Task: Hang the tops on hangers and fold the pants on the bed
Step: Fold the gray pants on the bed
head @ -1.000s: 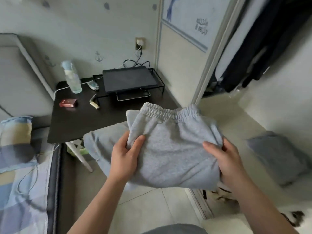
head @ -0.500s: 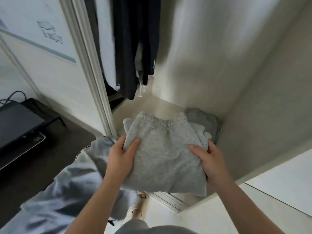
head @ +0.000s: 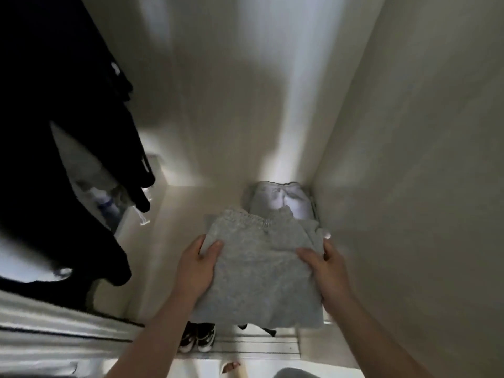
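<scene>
Folded grey sweatpants, elastic waistband facing away, are held out over the wardrobe shelf. My left hand grips their left edge, thumb on top. My right hand grips the right edge, thumb on top and fingers underneath. Just behind them, a second folded grey garment lies in the shelf's back right corner. Whether the sweatpants touch the shelf I cannot tell.
Dark tops hang at the left inside the wardrobe, with a paler garment among them. The wardrobe's side wall stands close on the right. Black-and-white shoes sit on the floor below the shelf by the sliding-door track.
The view has swung right from the desk into the wardrobe. Both hands have carried the folded sweatpants forward over the shelf, toward the other folded garment.
</scene>
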`<state>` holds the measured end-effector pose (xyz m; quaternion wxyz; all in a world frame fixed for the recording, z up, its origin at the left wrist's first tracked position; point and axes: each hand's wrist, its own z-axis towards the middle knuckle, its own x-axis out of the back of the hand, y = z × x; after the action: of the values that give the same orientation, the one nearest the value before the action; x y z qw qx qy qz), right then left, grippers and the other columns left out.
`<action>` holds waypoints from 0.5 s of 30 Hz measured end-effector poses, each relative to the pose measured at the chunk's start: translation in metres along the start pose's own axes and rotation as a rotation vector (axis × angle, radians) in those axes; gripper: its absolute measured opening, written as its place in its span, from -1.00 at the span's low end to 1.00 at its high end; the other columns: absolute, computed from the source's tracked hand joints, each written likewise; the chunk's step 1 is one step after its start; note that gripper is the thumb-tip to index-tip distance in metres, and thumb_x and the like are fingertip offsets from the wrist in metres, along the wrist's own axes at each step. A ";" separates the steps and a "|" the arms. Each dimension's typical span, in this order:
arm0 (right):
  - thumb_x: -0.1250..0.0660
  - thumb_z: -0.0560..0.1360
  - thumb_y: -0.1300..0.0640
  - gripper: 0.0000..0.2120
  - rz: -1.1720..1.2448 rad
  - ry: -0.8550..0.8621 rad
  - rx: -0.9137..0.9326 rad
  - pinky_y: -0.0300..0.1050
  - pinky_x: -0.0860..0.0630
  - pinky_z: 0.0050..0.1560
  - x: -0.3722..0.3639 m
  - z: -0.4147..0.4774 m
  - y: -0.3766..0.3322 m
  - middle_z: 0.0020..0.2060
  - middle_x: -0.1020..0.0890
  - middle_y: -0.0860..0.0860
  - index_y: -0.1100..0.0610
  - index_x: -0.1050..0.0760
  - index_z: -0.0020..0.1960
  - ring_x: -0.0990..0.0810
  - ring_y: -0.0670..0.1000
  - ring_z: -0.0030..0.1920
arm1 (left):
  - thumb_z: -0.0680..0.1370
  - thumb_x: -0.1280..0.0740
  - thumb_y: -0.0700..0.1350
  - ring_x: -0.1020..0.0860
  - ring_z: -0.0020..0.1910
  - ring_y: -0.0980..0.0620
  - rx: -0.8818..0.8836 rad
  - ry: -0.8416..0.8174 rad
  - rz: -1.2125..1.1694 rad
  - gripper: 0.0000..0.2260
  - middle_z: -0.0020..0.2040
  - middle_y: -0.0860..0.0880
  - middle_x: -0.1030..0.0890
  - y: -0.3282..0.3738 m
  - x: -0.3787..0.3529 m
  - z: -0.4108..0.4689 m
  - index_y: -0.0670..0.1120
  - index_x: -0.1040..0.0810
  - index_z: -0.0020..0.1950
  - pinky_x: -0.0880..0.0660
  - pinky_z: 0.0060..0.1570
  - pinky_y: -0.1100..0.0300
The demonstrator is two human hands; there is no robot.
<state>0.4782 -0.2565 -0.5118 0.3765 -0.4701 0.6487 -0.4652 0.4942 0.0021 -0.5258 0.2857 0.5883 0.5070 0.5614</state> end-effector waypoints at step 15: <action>-0.25 0.59 0.37 -0.55 -0.271 0.221 0.184 -0.58 -0.37 0.09 -0.006 0.225 0.045 0.19 -0.61 -0.18 0.11 -0.43 0.45 -0.50 -0.49 0.07 | 0.64 -0.22 -0.05 -0.59 0.12 -0.06 -0.189 -0.044 0.082 -0.74 0.16 -0.02 -0.64 -0.039 -0.141 0.215 0.00 -0.53 0.30 -0.53 0.12 0.00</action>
<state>0.6762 -0.3008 -0.6181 0.2784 -0.4629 0.5716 -0.6176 0.7079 -0.0646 -0.6582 0.3279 0.5912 0.4210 0.6048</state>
